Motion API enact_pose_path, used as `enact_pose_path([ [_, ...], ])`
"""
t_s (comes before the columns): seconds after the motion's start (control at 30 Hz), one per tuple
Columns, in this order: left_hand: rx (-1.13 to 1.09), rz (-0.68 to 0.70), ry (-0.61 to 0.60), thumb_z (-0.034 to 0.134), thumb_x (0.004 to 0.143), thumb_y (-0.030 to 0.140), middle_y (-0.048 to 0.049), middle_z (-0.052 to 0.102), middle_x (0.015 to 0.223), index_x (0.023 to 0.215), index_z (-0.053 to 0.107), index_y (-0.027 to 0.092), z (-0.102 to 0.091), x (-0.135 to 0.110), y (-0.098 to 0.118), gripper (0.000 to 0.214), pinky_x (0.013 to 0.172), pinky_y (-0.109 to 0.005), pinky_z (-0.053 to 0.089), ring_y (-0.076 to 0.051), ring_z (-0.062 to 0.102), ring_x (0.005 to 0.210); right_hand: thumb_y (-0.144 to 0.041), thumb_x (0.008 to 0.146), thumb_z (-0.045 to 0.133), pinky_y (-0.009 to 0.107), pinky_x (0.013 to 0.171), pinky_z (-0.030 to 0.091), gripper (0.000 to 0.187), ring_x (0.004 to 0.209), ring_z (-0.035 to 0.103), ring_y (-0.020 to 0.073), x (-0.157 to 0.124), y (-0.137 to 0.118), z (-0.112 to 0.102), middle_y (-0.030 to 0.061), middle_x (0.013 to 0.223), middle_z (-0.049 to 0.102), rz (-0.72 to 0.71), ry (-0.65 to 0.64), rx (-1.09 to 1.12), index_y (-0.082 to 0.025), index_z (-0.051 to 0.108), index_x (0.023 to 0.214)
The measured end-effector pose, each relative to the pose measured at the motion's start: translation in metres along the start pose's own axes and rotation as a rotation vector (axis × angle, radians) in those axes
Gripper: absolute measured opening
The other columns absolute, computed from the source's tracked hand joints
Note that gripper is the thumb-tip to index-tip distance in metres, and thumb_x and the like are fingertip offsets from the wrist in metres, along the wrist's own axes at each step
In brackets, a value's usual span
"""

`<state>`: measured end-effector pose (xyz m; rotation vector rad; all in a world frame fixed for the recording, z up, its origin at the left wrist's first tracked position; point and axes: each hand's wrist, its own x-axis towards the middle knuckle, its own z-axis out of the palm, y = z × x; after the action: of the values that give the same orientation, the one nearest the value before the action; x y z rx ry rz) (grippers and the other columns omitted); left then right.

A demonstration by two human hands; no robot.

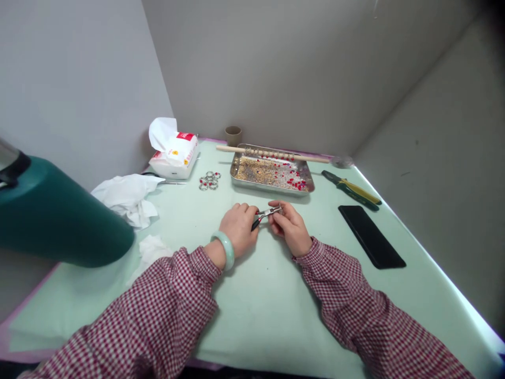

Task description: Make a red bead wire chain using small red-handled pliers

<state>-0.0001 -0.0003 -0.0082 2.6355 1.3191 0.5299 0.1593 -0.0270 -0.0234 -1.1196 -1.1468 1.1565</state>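
My left hand (239, 227), with a pale green bangle (225, 249) at its wrist, is wrapped round the dark handles of small pliers (265, 214). The jaws point right, to the fingertips of my right hand (291, 227). Those fingers are pinched together at the jaw tips, on something too small to make out. Beyond my hands stands a metal tray (272, 188) of gold, clear and red beads. Several beaded rings (209, 181) lie in a cluster to its left.
A wooden stick (311, 158) strung with rings rests across the tray. Cutting pliers (351, 190) and a black phone (371, 237) lie at right. At left are a tissue pack (175, 155), crumpled tissues (128, 195) and a large green bottle (63, 216). A brown cup (233, 137) stands behind.
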Motion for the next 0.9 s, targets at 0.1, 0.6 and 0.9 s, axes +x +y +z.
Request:
enact_pose_path([
  [0.1,-0.014,-0.001,0.001,0.051,0.085,0.022,-0.0071,0.060,0.093,0.101,0.056,0.017,-0.001,0.000,-0.001,0.018,0.077,-0.035,0.045,-0.023,0.053,0.089,-0.032,0.084,0.053,0.021,0.043,0.030,0.028,0.047,0.043,0.0063,-0.001,0.001,-0.001,-0.0034,0.071,0.055,-0.042,-0.016,-0.059,-0.017,0.050,0.108],
  [0.6,-0.121,-0.034,-0.020,0.052,0.083,0.026,-0.0063,0.061,0.091,0.099,0.059,0.018,-0.008,0.000,-0.004,0.020,0.073,-0.034,0.047,-0.021,0.056,0.084,-0.038,0.086,0.054,0.019,0.039,0.029,0.020,0.042,0.041,0.0049,-0.002,0.000,-0.003,-0.0041,0.065,0.055,-0.048,0.042,-0.107,-0.019,0.049,0.085],
  [0.9,-0.223,-0.020,-0.081,0.058,0.080,0.029,-0.0048,0.063,0.089,0.104,0.062,0.018,-0.015,0.003,-0.006,0.026,0.074,-0.033,0.046,-0.021,0.057,0.082,-0.032,0.085,0.053,0.022,0.041,0.028,0.015,0.042,0.036,0.0071,-0.003,-0.003,-0.003,-0.0055,0.056,0.046,-0.085,0.098,-0.188,-0.018,0.055,0.082],
])
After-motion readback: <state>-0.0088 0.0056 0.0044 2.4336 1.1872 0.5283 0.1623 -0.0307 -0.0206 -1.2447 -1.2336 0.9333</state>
